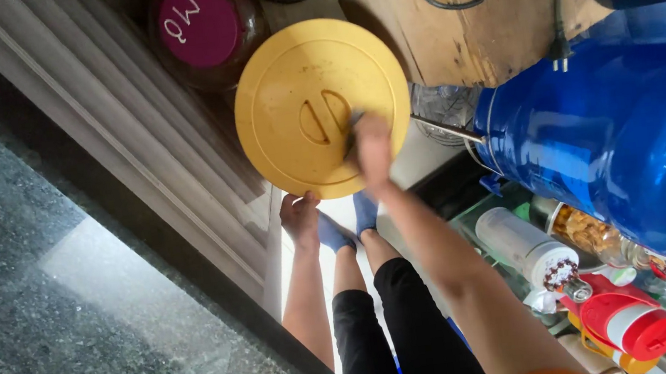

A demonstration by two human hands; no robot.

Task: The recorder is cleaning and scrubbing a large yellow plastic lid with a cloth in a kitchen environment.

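Yellow plastic fills the middle of the view: a round lid [322,106] with 2 half-moon recesses forming a central handle. The right hand [372,145] lies on top of this lid, its fingers curled and pressed against the surface just right of the handle recesses, with a bit of grey cloth [353,126] pinched under the fingertips. The left hand [300,216] sits at the lid's lower edge, fingers bent up under the rim; I cannot tell how firmly they grip it. Below both hands are the person's legs in black trousers and blue socks [346,226] on a pale floor. Beside the lid at upper left stands a dark jar with a magenta cap [201,22]. To the right lies a large blue water bottle [621,146], with a wooden board [448,23] above it and a white-capped container [524,249] and a red-capped bottle [637,328] below.
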